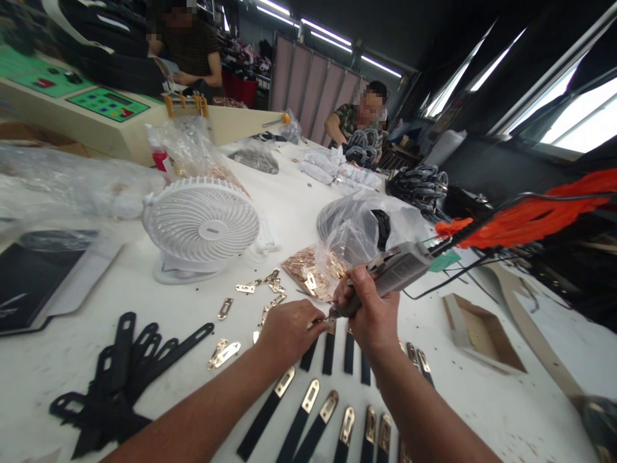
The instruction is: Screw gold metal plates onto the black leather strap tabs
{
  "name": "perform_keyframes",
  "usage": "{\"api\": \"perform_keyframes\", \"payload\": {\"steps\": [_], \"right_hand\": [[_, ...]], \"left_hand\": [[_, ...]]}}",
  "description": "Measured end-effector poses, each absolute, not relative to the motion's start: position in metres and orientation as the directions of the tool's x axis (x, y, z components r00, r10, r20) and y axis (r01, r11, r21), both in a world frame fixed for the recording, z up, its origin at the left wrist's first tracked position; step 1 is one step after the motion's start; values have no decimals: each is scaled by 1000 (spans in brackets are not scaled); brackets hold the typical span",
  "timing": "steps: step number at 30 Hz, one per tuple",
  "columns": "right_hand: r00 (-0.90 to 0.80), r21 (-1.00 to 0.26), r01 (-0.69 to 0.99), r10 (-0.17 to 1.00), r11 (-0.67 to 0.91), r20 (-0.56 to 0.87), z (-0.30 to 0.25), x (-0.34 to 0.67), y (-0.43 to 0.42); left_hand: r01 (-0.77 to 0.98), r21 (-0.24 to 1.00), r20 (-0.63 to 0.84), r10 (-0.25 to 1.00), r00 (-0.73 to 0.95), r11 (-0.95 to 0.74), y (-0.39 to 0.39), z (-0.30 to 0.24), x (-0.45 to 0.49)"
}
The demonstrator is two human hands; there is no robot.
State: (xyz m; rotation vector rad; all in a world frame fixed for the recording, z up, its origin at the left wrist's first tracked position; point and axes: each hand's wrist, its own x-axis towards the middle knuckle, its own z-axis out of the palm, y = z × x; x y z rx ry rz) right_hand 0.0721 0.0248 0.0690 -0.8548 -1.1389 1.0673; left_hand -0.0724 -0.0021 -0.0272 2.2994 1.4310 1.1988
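Note:
My right hand (pixel 371 312) is closed round a grey powered hand tool (pixel 393 273), whose tip points down at the gold metal end of a black strap (pixel 329 347). My left hand (pixel 288 329) pinches that strap's end beside the tool tip. Several black straps with gold clips (pixel 308 411) lie in a row on the white table (pixel 482 399) in front of me. Loose gold clips (pixel 224 352) are scattered to the left.
A pile of plain black straps (pixel 120 379) lies at left, a white desk fan (pixel 200 225) behind it. A plastic bag of gold clips (pixel 313 270) and a small cardboard box (pixel 479 331) sit near. An orange-wrapped cable (pixel 525 222) runs right. Two people sit at the far end.

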Motion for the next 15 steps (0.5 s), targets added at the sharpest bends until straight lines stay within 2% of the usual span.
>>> {"api": "perform_keyframes", "payload": {"steps": [5, 15], "right_hand": [[68, -931, -213, 955, 298, 290, 67, 72, 25], [91, -937, -192, 956, 292, 279, 68, 73, 24]], "left_hand": [[685, 547, 483, 850, 212, -482, -4, -21, -72], [685, 538, 494, 842, 217, -492, -5, -18, -72]]}}
